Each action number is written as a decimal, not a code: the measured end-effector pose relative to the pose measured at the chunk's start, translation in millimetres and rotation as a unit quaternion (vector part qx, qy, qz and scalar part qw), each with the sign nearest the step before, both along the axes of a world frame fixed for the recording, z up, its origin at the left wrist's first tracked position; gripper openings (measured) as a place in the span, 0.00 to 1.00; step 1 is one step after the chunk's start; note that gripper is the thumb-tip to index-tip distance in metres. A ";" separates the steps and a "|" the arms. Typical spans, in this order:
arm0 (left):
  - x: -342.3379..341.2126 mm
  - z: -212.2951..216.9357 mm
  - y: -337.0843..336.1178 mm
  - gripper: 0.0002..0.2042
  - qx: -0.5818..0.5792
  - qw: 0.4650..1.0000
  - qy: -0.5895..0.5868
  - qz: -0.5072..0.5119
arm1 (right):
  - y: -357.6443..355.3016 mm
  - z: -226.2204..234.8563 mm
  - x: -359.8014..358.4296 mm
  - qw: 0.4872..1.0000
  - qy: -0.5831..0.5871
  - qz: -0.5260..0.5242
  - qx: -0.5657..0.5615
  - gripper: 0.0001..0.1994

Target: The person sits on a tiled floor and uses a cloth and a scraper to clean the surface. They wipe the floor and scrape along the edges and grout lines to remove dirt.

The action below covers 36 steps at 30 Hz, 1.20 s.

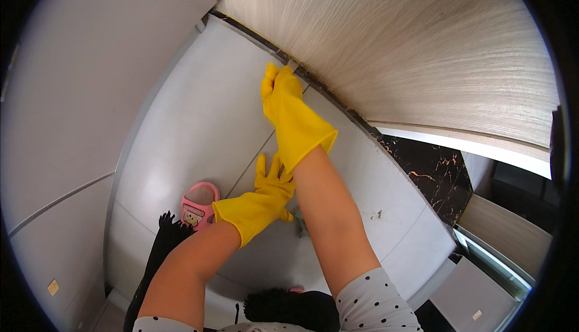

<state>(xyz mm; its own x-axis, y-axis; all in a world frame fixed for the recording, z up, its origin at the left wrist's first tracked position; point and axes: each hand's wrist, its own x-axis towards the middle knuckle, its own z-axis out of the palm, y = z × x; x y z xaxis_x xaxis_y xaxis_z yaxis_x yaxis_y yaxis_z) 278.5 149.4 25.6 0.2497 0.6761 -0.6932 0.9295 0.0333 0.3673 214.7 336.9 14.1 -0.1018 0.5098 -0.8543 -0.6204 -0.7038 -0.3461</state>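
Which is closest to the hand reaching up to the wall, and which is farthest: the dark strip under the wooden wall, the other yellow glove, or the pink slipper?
From the right hand in the head view:
1. Dark strip along the foot of the wooden wall: right at its fingertips.
2. Left hand in the other yellow glove: lower down, flat on the floor.
3. Pink slipper: farthest, lower left.
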 end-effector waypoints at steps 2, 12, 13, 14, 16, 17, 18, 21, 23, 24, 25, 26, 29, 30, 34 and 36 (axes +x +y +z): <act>2.0 2.3 -0.1 0.64 -0.003 1.000 0.004 -0.009 | 7.5 -5.8 5.2 0.999 0.032 0.034 0.019 0.09; -1.7 22.8 9.7 0.58 -0.001 1.000 -0.011 -0.002 | -9.0 22.1 41.6 0.958 0.104 0.207 0.170 0.09; -4.4 20.1 0.7 0.54 0.047 0.998 -0.019 0.027 | -24.4 30.9 53.2 0.957 0.105 0.225 0.150 0.09; -4.2 9.0 -9.5 0.49 0.098 0.993 -0.030 0.052 | -40.7 39.5 71.1 0.956 0.101 0.241 0.131 0.09; -16.0 -16.1 -18.2 0.38 0.199 0.965 -0.117 0.126 | -75.9 27.0 123.0 0.920 0.071 0.284 0.261 0.11; -37.1 -34.1 -27.1 0.31 0.238 0.935 -0.191 0.178 | -90.1 34.2 141.0 0.933 0.112 0.277 0.203 0.12; -40.0 -37.2 -25.8 0.26 0.202 0.895 -0.299 0.263 | -103.4 40.9 159.1 0.943 0.144 0.263 0.142 0.13; -31.0 -4.3 -13.9 0.13 -0.060 0.599 -0.591 0.536 | -148.7 52.2 187.3 0.944 0.056 0.310 0.103 0.16; -6.7 29.9 3.3 0.14 -0.223 0.581 -0.544 0.563 | -176.8 55.9 203.3 0.938 -0.012 0.320 0.132 0.17; -0.4 44.4 8.1 0.14 -0.291 0.566 -0.513 0.576 | -184.9 59.0 208.0 0.930 -0.040 0.333 0.150 0.17; -1.3 50.8 7.3 0.15 -0.305 0.566 -0.519 0.562 | -187.2 63.4 219.2 0.901 -0.073 0.402 0.145 0.16; 1.7 49.7 6.8 0.15 -0.292 0.521 -0.535 0.597 | -185.6 69.4 236.7 0.865 -0.106 0.470 0.138 0.15; -10.2 5.8 -3.2 0.15 -0.264 0.488 -0.565 0.611 | -193.7 89.0 257.9 0.678 -0.296 0.626 0.247 0.15; -11.7 4.0 -8.0 0.14 -0.218 0.574 -0.527 0.588 | -202.4 94.6 259.9 0.555 -0.421 0.625 0.354 0.15; -35.7 31.3 -19.9 0.13 -0.156 0.771 -0.414 0.457 | -244.3 38.6 284.8 0.348 -0.533 0.598 0.486 0.18; -71.2 41.2 -38.6 0.13 -0.209 0.792 -0.376 0.433 | -230.8 14.9 298.8 0.388 -0.510 0.618 0.456 0.23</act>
<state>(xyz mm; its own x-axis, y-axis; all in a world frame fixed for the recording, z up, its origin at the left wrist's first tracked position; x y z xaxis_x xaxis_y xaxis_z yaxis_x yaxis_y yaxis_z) 207.3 110.8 66.8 0.2660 0.5694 -0.7778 0.0157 0.8042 0.5941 513.4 106.1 29.0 -0.5952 0.7479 -0.2939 0.7830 0.4575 -0.4215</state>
